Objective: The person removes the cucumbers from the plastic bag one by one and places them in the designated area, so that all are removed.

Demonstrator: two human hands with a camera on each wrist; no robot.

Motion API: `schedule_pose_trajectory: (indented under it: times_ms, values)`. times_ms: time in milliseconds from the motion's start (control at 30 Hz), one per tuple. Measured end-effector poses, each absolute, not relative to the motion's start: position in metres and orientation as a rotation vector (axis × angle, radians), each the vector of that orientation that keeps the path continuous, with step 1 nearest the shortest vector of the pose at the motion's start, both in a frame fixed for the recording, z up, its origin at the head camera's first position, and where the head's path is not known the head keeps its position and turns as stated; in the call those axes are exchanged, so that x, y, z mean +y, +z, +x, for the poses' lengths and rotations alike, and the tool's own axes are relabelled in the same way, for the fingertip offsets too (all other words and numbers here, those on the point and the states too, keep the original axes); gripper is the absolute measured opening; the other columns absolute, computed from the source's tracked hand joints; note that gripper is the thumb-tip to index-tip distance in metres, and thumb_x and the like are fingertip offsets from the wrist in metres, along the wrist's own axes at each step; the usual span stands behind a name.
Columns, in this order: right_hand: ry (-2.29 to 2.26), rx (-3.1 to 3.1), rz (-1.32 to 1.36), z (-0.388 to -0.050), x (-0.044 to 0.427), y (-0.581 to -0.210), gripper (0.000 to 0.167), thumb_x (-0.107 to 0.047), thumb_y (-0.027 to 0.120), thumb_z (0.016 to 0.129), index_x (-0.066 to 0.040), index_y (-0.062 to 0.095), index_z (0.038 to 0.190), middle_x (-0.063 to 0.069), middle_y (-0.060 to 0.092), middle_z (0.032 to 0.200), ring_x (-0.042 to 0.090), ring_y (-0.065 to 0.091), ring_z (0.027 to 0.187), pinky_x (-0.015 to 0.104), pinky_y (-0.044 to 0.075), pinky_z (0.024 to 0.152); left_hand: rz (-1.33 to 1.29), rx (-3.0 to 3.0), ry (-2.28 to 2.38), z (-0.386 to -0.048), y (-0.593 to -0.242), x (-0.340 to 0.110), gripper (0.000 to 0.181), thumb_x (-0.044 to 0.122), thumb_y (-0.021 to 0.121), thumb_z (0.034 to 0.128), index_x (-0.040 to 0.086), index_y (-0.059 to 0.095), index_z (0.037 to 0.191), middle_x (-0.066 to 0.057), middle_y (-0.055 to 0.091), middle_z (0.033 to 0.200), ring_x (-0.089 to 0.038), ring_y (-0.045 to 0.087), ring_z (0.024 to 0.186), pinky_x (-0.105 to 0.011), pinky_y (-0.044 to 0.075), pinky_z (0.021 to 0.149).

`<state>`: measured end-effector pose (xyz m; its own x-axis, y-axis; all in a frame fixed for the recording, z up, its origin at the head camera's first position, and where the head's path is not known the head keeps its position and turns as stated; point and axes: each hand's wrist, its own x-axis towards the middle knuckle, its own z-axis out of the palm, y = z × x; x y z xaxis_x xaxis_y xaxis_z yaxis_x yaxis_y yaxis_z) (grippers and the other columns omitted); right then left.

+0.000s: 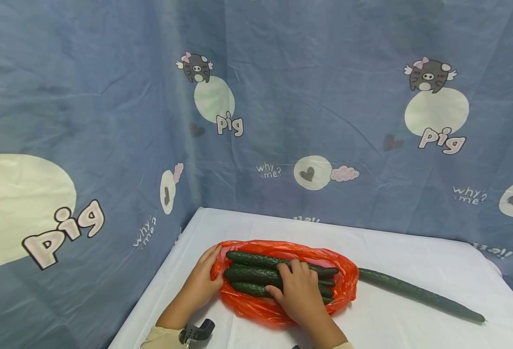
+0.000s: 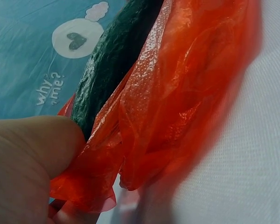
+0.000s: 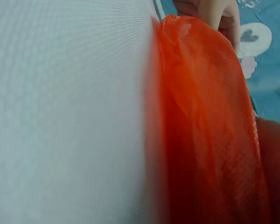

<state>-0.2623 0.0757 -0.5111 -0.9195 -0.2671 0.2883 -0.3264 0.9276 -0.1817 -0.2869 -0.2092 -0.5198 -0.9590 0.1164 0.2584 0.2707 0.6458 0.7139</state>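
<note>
A red plastic bag (image 1: pixel 273 317) lies spread on the table with several dark green cucumbers (image 1: pixel 256 275) side by side in its opening. At the bag's left end, my left hand (image 1: pixel 205 277) pinches its edge; in the left wrist view the thumb (image 2: pixel 51 142) presses on the red plastic beside a cucumber (image 2: pixel 114 60). My right hand (image 1: pixel 301 291) reaches over the cucumbers, its fingers and thumb bent about one in the middle. The right wrist view shows mostly the bag's side (image 3: pixel 210 116), and the right fingertips are hidden there.
One long cucumber (image 1: pixel 422 292) lies outside the bag to the right, its near end touching or close to the bag's rim. A white cloth (image 1: pixel 396 329) covers the table. Blue printed curtains (image 1: pixel 282 97) stand behind and on the left.
</note>
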Motion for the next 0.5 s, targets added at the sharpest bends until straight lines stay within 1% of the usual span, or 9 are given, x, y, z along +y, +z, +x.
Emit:
schedule_pose_trajectory:
  times_ms: [33, 167, 300, 500]
  values:
    - [0.321, -2.825, 0.444, -0.2621, 0.0753, -0.5117, 0.065, -0.067, 0.071, 0.088, -0.018, 0.065, 0.131, 0.006, 0.058, 0.115, 0.027, 0.052, 0.104, 0.052, 0.045, 0.086, -0.310, -2.683, -1.213, -0.2868, -0.5198, -0.2095, 0.086, -0.007, 0.069, 0.0812, 0.003, 0.039, 0.161, -0.014, 0.038, 0.165, -0.038, 0.039, 0.152, -0.054, 0.033, 0.122]
    - [0.296, -2.817, 0.436, -0.2614, 0.0740, -0.5140, 0.062, -0.065, 0.071, 0.089, -0.017, 0.066, 0.128, 0.005, 0.059, 0.112, 0.026, 0.053, 0.102, 0.050, 0.046, 0.087, -0.307, -2.690, -1.206, -0.2857, -0.5197, -0.2099, 0.085, -0.006, 0.068, 0.0819, 0.003, 0.039, 0.161, -0.014, 0.038, 0.165, -0.038, 0.039, 0.152, -0.055, 0.033, 0.122]
    - [0.289, -2.791, 0.428, -0.2615, 0.0733, -0.5145, 0.058, -0.062, 0.070, 0.091, -0.017, 0.067, 0.126, 0.005, 0.059, 0.109, 0.025, 0.053, 0.100, 0.048, 0.047, 0.085, -0.309, -2.688, -1.209, -0.2855, -0.5195, -0.2095, 0.085, -0.007, 0.069, 0.0819, 0.003, 0.039, 0.161, -0.014, 0.039, 0.165, -0.038, 0.039, 0.151, -0.055, 0.033, 0.122]
    - [0.275, -2.772, 0.421, -0.2627, 0.0729, -0.5155, 0.055, -0.060, 0.072, 0.090, -0.016, 0.067, 0.123, 0.005, 0.058, 0.105, 0.025, 0.053, 0.097, 0.046, 0.046, 0.082, -0.313, -2.695, -1.210, -0.2869, -0.5195, -0.2089, 0.085, -0.006, 0.069, 0.0828, 0.003, 0.038, 0.161, -0.015, 0.037, 0.166, -0.038, 0.038, 0.152, -0.054, 0.035, 0.121]
